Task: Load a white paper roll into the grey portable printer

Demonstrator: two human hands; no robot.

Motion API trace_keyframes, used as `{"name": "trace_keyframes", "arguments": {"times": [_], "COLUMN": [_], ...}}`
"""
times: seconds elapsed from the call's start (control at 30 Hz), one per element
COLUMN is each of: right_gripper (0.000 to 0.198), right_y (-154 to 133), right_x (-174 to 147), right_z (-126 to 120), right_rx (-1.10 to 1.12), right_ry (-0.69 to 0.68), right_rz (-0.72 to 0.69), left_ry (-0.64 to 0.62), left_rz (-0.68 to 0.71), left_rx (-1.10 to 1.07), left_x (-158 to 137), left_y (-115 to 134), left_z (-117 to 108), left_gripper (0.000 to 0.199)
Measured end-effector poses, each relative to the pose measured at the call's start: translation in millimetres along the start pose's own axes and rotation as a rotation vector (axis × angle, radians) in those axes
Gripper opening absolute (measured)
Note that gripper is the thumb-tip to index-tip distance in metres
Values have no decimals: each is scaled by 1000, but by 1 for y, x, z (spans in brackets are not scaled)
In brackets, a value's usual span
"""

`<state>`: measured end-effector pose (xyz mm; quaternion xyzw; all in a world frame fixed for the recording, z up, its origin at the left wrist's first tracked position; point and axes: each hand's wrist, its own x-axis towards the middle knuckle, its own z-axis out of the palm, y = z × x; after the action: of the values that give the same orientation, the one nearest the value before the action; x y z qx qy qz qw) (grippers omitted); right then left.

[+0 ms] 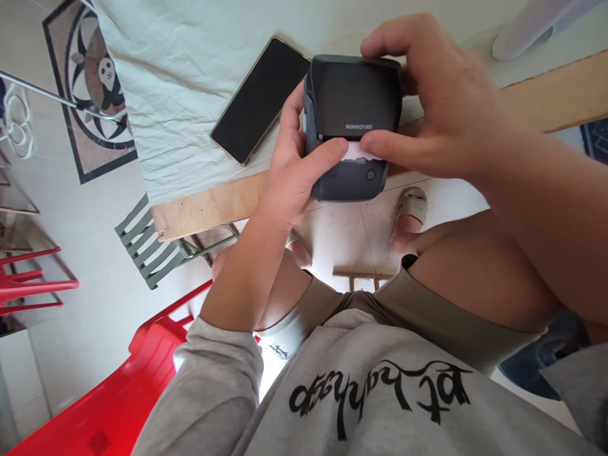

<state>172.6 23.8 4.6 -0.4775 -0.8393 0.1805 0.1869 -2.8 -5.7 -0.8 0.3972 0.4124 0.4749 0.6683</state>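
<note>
A small dark label printer (358, 98) marked NIIMBOT is held up near the table's front edge. White label paper (354, 152) with a torn-looking edge sticks out of its front slot, above a power button. My left hand (299, 155) wraps around the printer's left side, its thumb lying by the paper. At the right side, my right hand (427, 101) curls its fingers at the printer's top right corner, and its thumb touches the right part of the paper; some of its fingers are hidden behind the printer. Beside the printer lies a dark-screened smartphone (261, 101).
A pale green cloth (175, 69) covers the wooden-edged table (213, 206). White cylindrical objects (527, 28) stand at the upper right. Below left are a green slatted chair (152, 244) and a red plastic chair (109, 392). My legs are under the table edge.
</note>
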Motion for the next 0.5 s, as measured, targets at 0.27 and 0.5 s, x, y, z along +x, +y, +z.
{"name": "trace_keyframes", "arguments": {"times": [0.27,0.5], "right_gripper": [72,73], "right_y": [8,9], "right_x": [3,3], "right_z": [9,8], "right_rx": [196,295], "right_ry": [14,-77], "right_rz": [38,-57], "left_ry": [-5,-44], "left_rz": [21,33], "left_rx": [18,-4], "left_x": [0,-1], "left_y": [-3,-4], "left_z": [-1,-5], "left_gripper": [36,51]}}
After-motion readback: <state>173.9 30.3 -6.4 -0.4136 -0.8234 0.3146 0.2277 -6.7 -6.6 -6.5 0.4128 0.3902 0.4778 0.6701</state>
